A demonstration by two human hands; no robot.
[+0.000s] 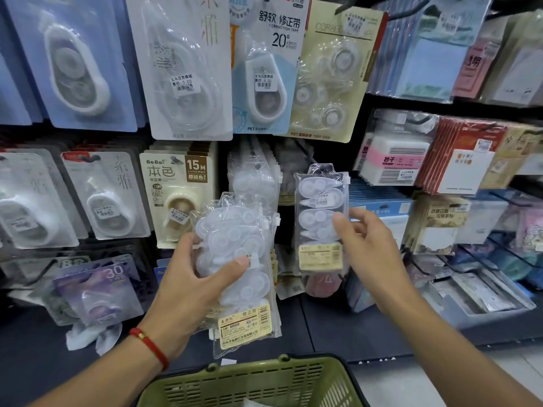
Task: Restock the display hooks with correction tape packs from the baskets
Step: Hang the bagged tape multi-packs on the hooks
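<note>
Bright even shop light, glare on plastic blisters (soft blur throughout), wide-angle bending at edges.

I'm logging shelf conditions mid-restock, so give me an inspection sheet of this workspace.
Surface: dark shelf ledge below the hooks.
Job's things: stack of clear packs in the left hand; single clear pack held upright in the right hand; matching packs on hook.
Clutter: loose purple pack lying on the ledge.
Grippers: left hand grips the stack; right hand pinches the single pack.
Cables: nothing seen.
Surroundings: green basket below; carded correction tapes above; stationery shelves to the right.
</note>
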